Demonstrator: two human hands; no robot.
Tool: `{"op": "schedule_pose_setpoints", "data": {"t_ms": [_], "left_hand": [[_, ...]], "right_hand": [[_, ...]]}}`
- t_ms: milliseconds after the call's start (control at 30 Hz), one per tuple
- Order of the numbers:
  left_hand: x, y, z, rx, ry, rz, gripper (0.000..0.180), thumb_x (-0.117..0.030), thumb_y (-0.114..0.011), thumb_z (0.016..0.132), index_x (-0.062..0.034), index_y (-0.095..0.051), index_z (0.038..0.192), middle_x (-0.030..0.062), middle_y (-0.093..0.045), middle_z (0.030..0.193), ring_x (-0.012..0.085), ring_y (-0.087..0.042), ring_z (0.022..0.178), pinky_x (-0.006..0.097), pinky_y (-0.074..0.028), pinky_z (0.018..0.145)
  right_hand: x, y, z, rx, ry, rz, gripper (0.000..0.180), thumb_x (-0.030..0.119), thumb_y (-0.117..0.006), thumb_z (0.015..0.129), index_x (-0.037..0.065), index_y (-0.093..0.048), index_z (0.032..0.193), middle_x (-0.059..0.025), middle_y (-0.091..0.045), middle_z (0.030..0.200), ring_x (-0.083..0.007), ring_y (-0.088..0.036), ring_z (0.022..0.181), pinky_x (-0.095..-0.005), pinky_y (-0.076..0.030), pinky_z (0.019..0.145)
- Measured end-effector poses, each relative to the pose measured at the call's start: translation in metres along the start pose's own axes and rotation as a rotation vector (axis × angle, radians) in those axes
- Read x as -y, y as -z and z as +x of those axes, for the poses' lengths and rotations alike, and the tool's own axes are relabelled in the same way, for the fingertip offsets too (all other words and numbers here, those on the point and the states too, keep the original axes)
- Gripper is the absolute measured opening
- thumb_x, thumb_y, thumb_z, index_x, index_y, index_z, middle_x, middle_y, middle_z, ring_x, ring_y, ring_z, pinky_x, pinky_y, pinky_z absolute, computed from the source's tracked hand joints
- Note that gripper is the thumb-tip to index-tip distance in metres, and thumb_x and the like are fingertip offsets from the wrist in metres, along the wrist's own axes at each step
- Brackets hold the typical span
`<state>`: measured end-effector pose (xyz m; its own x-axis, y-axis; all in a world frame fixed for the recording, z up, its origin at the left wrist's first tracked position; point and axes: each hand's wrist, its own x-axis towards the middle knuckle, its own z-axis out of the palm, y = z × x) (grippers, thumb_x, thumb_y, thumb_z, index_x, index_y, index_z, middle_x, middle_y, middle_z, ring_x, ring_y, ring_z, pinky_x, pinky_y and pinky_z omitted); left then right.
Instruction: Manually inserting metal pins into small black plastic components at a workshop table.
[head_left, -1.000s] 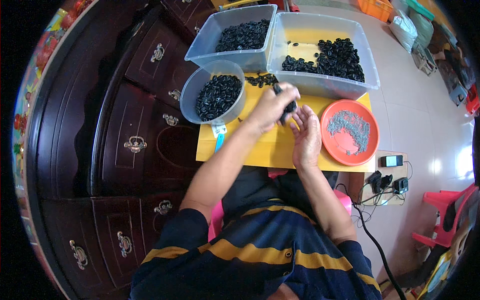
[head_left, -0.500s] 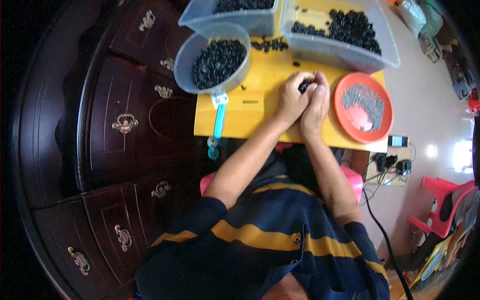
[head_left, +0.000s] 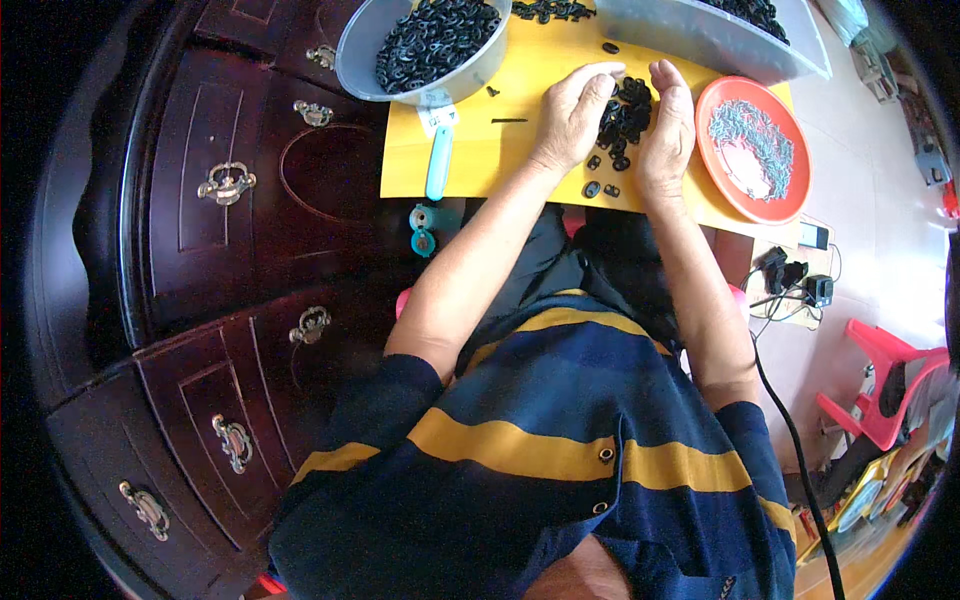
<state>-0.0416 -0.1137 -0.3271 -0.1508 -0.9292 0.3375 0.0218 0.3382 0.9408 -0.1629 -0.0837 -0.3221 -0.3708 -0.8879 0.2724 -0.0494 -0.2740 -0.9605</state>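
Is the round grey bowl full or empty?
Nearly full: the grey bowl holds a heap of small black rings reaching close to its rim.

Both hands [head_left: 620, 125] have parted and now cup a pile of black rings [head_left: 625, 115]

A small white label [head_left: 438, 117] (rectangular, partly hidden) sits under the grey bowl [head_left: 360, 70].

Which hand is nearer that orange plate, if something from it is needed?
Right hand, probably. It rests beside the pile of black rings, next to the orange plate; the left hand sits across the pile.
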Motion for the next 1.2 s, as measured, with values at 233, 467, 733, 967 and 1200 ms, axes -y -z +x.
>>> {"op": "schedule_pose_setpoints", "data": {"t_ms": [233,467,733,967,1200], "left_hand": [[-0.022,0.033,-0.020,-0.209,-0.022,-0.001,0.028,-0.022,-0.057,0.100,0.0001,-0.065,0.116,0.0070,-0.069,0.102,0.0128,-0.064,0.094,0.027,-0.051,0.086],[-0.047,0.043,-0.087,-0.090,0.085,0.473,0.028,-0.010,-0.071,0.086,-0.0049,-0.066,0.114,-0.0004,-0.063,0.075,0.0061,-0.056,0.062,0.025,-0.048,0.060],[-0.032,0.020,-0.090,0.039,-0.212,0.800,0.017,-0.015,-0.074,0.078,-0.0078,-0.069,0.093,0.0098,-0.065,0.083,0.0318,-0.064,0.081,0.042,-0.052,0.073],[-0.023,0.024,-0.075,0.041,-0.274,0.690,0.013,-0.011,-0.072,0.080,-0.0067,-0.069,0.092,0.0113,-0.066,0.083,0.0324,-0.064,0.078,0.042,-0.052,0.070],[-0.018,0.048,-0.075,-0.043,-0.300,0.549,0.004,-0.001,-0.068,0.082,-0.0025,-0.066,0.086,0.0123,-0.067,0.077,0.0303,-0.065,0.071,0.037,-0.051,0.065]], "right_hand": [[0.002,0.017,-0.019,0.046,0.098,0.077,0.045,0.027,-0.040,0.106,-0.002,-0.047,0.139,-0.0158,-0.054,0.139,-0.0251,-0.047,0.134,-0.0364,-0.032,0.114],[0.022,0.054,-0.052,0.253,0.425,-0.547,0.051,0.009,-0.067,0.086,0.001,-0.051,0.133,-0.0225,-0.054,0.132,-0.0384,-0.051,0.125,-0.0438,-0.040,0.108],[0.019,0.051,-0.072,0.305,0.408,-0.797,0.054,0.014,-0.072,0.084,0.005,-0.053,0.134,-0.0221,-0.051,0.137,-0.0388,-0.050,0.126,-0.0457,-0.041,0.107],[0.010,0.051,-0.059,0.264,0.394,-0.746,0.048,0.010,-0.070,0.085,0.004,-0.056,0.130,-0.0204,-0.055,0.133,-0.0374,-0.054,0.122,-0.0437,-0.043,0.104],[0.006,0.052,-0.047,0.273,0.489,-0.907,0.040,0.008,-0.067,0.085,0.004,-0.060,0.124,-0.0161,-0.062,0.124,-0.0320,-0.060,0.114,-0.0412,-0.047,0.098]]}}
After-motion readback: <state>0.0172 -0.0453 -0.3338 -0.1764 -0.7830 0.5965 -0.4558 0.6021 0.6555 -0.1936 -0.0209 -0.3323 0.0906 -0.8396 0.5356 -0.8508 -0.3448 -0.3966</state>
